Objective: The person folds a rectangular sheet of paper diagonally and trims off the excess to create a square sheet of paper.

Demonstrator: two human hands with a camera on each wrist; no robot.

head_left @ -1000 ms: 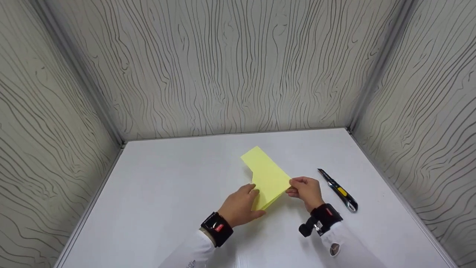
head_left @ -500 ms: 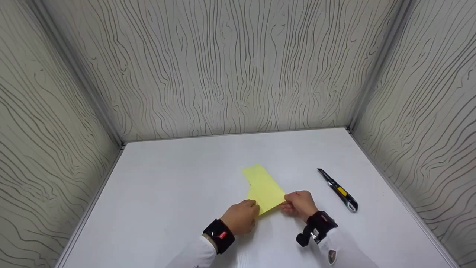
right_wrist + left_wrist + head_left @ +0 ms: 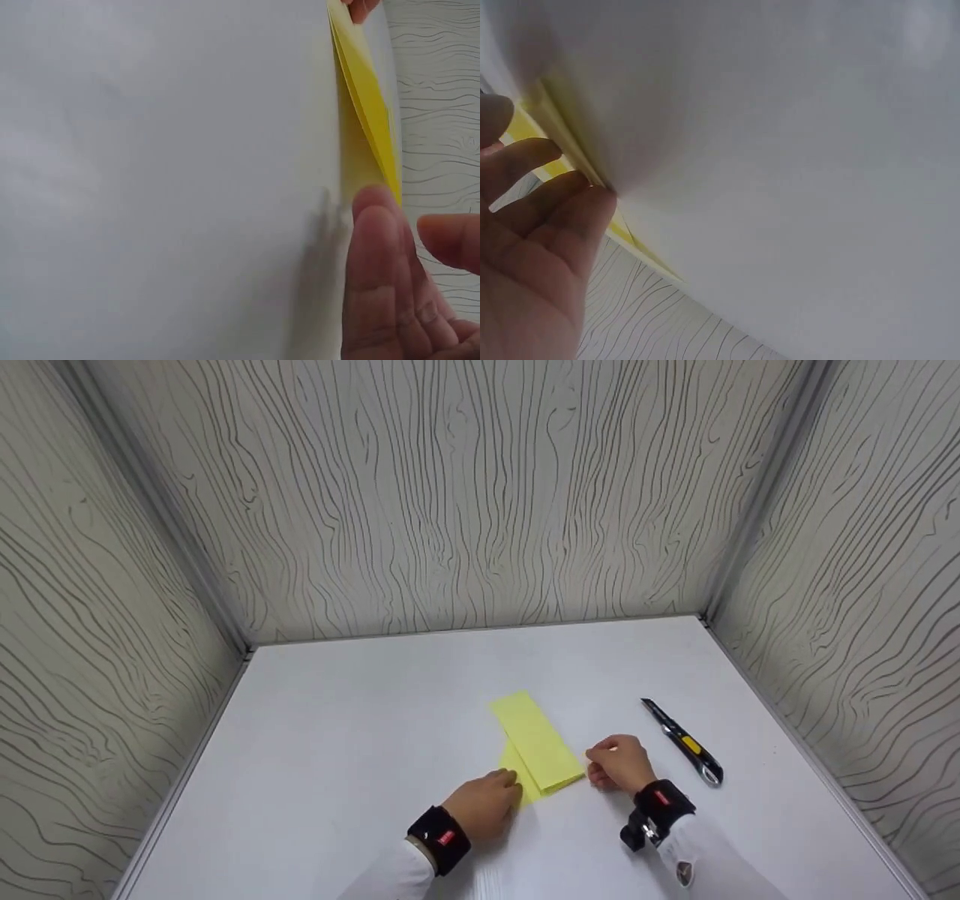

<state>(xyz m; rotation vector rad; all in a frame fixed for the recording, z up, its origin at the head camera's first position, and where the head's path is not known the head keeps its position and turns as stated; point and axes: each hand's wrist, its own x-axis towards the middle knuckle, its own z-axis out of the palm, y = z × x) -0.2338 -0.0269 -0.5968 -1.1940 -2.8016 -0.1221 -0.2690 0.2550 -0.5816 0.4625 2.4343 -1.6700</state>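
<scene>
A folded sheet of yellow paper point(image 3: 536, 742) lies on the white table, a long narrow flap doubled over on top and a corner of the lower layer showing at the left. My left hand point(image 3: 484, 806) rests at that lower-left corner, its fingertips on the paper; in the left wrist view the fingers point(image 3: 562, 217) reach the paper's edge. Just off the paper's right corner is my right hand point(image 3: 622, 765). The right wrist view shows its thumb point(image 3: 454, 238) apart from the fingers, with nothing between them and the yellow paper point(image 3: 367, 97) beyond.
To the right of my right hand lies a black and yellow utility knife point(image 3: 682, 742), pointed end away from me. Walls with a wood-grain pattern point(image 3: 465, 495) enclose the white table point(image 3: 337, 720) at the back and both sides.
The paper has come nearer to me, and its right part is now folded over as a narrow flap. My right hand has let go of the corner and moved slightly right.
</scene>
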